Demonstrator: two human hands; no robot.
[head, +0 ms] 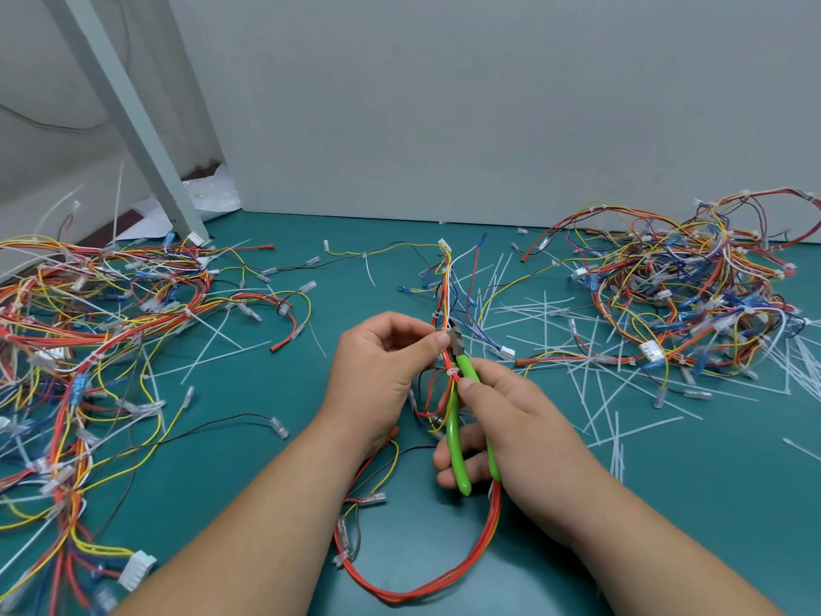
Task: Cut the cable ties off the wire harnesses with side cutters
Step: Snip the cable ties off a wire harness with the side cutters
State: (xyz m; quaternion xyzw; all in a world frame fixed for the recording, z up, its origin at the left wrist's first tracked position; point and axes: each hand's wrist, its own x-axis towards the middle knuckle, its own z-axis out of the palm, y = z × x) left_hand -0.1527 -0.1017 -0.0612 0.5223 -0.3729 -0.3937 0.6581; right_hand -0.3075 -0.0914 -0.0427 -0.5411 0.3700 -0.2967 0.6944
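Observation:
A wire harness point(444, 584) of red, orange and yellow wires lies in front of me, looping towards the near edge and running up past both hands. My left hand point(377, 371) pinches its bundle between thumb and fingers. My right hand point(502, 420) grips green-handled side cutters point(453, 442), whose grey jaws point(455, 342) sit against the bundle right beside my left thumb. A white cable tie point(452, 372) wraps the bundle just below the jaws. Another tie point(437, 314) sits higher on the same bundle.
A big pile of harnesses point(89, 331) covers the left of the green mat, another pile point(693, 304) the right. Several cut white ties point(599, 384) are strewn right of my hands. A grey slanted post point(133, 122) stands at the back left, before a grey wall.

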